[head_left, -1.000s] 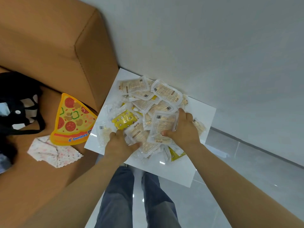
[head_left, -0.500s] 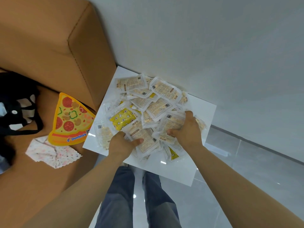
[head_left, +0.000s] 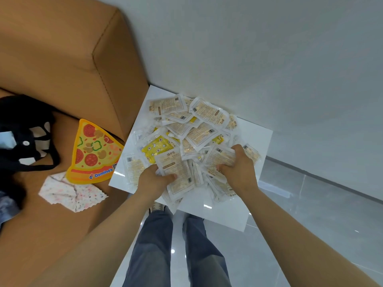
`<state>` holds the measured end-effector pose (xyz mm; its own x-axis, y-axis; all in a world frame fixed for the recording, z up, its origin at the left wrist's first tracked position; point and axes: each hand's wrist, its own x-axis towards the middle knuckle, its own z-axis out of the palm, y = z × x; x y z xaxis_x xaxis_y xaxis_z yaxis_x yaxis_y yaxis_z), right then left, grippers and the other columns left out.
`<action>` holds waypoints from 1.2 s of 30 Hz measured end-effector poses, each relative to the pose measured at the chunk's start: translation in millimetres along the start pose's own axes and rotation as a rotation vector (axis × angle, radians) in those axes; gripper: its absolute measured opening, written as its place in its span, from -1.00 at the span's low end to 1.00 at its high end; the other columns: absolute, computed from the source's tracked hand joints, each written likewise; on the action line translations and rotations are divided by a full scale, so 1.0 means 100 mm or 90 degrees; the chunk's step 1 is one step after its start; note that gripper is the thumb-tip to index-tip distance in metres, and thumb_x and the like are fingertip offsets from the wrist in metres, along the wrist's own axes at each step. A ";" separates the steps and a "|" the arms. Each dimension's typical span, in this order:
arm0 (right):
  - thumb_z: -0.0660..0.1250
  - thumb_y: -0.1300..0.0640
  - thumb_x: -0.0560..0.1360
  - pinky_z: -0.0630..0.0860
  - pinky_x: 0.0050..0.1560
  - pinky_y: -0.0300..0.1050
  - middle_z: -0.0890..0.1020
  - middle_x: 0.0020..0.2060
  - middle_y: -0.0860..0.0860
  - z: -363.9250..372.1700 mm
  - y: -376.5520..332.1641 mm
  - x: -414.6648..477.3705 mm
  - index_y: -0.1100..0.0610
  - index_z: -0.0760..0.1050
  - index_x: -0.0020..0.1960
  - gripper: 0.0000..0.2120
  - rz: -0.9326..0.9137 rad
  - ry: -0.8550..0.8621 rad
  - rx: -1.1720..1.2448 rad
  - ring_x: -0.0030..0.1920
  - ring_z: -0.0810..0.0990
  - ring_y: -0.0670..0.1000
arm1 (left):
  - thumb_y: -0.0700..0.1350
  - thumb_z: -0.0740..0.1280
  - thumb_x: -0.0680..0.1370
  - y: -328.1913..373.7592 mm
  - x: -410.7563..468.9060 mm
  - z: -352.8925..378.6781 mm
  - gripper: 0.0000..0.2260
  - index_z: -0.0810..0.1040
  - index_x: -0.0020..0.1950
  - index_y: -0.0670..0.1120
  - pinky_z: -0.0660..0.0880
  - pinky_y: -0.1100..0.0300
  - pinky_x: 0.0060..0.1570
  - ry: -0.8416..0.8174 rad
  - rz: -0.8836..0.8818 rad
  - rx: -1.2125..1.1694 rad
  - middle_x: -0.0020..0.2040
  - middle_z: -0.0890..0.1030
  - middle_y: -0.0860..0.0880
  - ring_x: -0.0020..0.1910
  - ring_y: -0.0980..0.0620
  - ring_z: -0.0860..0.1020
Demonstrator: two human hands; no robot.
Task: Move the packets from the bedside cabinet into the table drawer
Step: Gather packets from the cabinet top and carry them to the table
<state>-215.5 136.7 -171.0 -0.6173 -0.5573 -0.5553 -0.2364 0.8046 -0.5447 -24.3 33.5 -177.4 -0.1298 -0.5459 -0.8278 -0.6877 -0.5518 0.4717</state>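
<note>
A heap of several clear and yellow packets [head_left: 199, 131] covers the white top of the bedside cabinet [head_left: 259, 137]. My left hand [head_left: 152, 181] grips packets at the near left of the heap, thumb over a long clear packet [head_left: 178, 175]. My right hand [head_left: 239, 170] grips a bunch of packets at the near right, fingers curled into them. A yellow packet with a star pattern [head_left: 155, 149] lies just beyond my left hand. The table drawer is not in view.
A tan upholstered bed with a headboard [head_left: 68, 50] stands left of the cabinet. On it lie a pizza-slice shaped mat [head_left: 93, 154], a speckled cloth [head_left: 70, 193] and a black bag [head_left: 22, 133]. A grey wall rises behind; my legs stand on the grey tiled floor [head_left: 310, 214].
Both hands have closed in on the near packets and bunched them together. The near part of the heap has been drawn toward the cabinet's front edge.
</note>
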 end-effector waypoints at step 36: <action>0.43 0.22 0.43 0.56 -0.23 -0.29 0.66 -0.24 -0.09 -1.39 -1.32 -2.01 -0.03 0.52 -0.13 -0.82 -0.102 0.346 0.332 -0.23 0.63 -0.13 | -0.18 0.44 0.46 1.28 -1.91 -1.19 -0.76 0.60 0.12 -0.06 0.58 0.02 0.03 -0.027 0.332 0.029 0.03 0.66 0.03 0.01 0.01 0.62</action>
<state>-164.6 171.7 100.1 -0.9195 -0.3707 -0.1310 -0.0529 0.4466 -0.8932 -2.7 -8.1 77.6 -0.4913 -0.7148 -0.4977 -0.5538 -0.1846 0.8119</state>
